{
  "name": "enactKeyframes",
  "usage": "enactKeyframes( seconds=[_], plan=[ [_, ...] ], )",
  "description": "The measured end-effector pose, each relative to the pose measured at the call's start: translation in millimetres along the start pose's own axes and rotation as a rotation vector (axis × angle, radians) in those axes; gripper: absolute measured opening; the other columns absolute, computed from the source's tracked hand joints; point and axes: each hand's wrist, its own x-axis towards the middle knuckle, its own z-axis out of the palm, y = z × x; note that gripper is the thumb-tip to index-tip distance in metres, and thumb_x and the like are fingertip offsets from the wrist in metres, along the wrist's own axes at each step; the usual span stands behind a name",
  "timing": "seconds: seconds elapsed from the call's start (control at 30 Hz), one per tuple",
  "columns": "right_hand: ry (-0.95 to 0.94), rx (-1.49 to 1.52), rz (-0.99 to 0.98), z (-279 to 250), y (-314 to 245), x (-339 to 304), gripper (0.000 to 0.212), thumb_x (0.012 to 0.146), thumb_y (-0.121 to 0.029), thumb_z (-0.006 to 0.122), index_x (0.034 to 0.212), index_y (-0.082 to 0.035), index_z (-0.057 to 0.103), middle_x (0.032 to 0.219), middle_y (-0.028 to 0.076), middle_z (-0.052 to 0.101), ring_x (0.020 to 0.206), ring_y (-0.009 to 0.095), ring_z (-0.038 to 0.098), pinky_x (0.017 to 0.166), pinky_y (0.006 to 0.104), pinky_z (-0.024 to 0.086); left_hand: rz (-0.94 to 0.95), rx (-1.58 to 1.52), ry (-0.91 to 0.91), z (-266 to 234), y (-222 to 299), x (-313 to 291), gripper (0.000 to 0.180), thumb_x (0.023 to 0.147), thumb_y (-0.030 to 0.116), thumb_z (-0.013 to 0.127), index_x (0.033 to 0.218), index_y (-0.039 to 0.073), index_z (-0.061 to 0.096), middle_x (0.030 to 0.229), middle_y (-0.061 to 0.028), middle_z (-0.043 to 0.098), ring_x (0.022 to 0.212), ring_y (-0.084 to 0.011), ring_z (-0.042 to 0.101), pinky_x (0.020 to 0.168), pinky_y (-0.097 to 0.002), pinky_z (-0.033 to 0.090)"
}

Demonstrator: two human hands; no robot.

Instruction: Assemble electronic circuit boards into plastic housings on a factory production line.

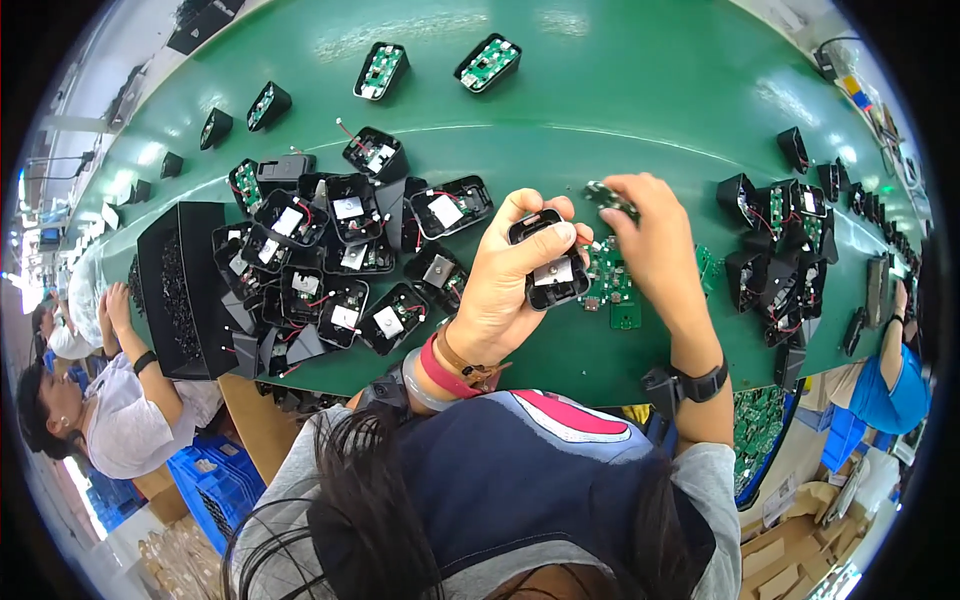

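In my left hand [505,265] is a black plastic housing [556,290], its open side up, with a silvery-white block inside and my thumb across it. My right hand [650,225] pinches a small green circuit board [611,200] just to the right of that housing. A thin red wire shows between the two. Under my hands, several loose green circuit boards [626,315] lie on the green bench. Part of that group is hidden by my right forearm.
Many black housings [352,208] with white blocks and red wires crowd the left. Beside them stands a black bin [215,290] of small black parts. More housings [780,250] sit to the right. Housings with boards [488,62] line the far side. A co-worker [120,400] sits at left, another [890,380] at right.
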Motion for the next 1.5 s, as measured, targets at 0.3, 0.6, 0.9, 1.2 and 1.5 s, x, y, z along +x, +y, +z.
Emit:
enactKeyframes(
  seconds=[0.3, 0.6, 0.9, 1.2, 1.5],
  plan=[
    [-0.206, 1.163, 0.212, -30.6, -48.0, -33.1, 0.034, 0.087, -0.005, 0.059, 0.12, 0.002, 0.056, 0.105, 0.005, 0.057, 0.087, 0.009, 0.055, 0.065, 0.0215, 0.048, -0.052, -0.12, -0.013, -3.4, -0.2, 1.2, 0.027, 0.083, -0.004, 0.061, 0.099, 0.01, 0.045, 0.103, -0.0065, 0.053, 0.094, -0.0208, 0.06, 0.076, -0.0332, 0.054],
    [-0.207, 1.221, 0.264, -20.3, -53.8, -35.6, 0.039, 0.089, -0.004, 0.058, 0.126, 0.003, 0.052, 0.107, 0.004, 0.055, 0.099, 0.011, 0.054, 0.085, 0.0228, 0.044, -0.06, -0.078, 0.002, -3.8, -1.4, -0.2, 0.028, 0.083, -0.004, 0.061, 0.099, 0.01, 0.043, 0.102, -0.0065, 0.055, 0.091, -0.0181, 0.061, 0.078, -0.033, 0.054],
    [-0.237, 1.225, 0.253, -24.1, -51.7, -40.8, 0.041, 0.088, -0.002, 0.058, 0.127, 0.006, 0.049, 0.125, 0.01, 0.055, 0.109, 0.013, 0.053, 0.094, 0.0262, 0.041, 0.0, 0.049, -0.055, -2.2, -3.6, 0.0, 0.028, 0.083, -0.004, 0.062, 0.097, 0.01, 0.042, 0.1, -0.0056, 0.055, 0.088, -0.0144, 0.06, 0.075, -0.0282, 0.053],
    [-0.2, 1.097, 0.209, -27.9, -53.0, -45.2, 0.038, 0.085, 0.001, 0.059, 0.123, 0.004, 0.054, 0.122, 0.01, 0.058, 0.106, 0.012, 0.055, 0.09, 0.0251, 0.044, -0.013, 0.078, -0.083, -8.6, -5.5, 0.6, 0.029, 0.083, 0.0, 0.064, 0.101, 0.01, 0.044, 0.106, -0.0062, 0.051, 0.089, -0.0146, 0.059, 0.073, -0.0254, 0.053],
    [-0.031, 1.054, 0.271, -12.3, -52.9, -45.5, 0.031, 0.085, 0.002, 0.058, 0.116, 0.003, 0.059, 0.12, 0.012, 0.06, 0.103, 0.013, 0.058, 0.088, 0.0239, 0.045, -0.053, 0.215, -0.063, -3.7, -9.6, 0.2, 0.012, 0.093, 0.012, 0.053, 0.1, 0.008, 0.045, 0.104, -0.0074, 0.054, 0.093, -0.0125, 0.056, 0.078, -0.0257, 0.049]
  ],
)
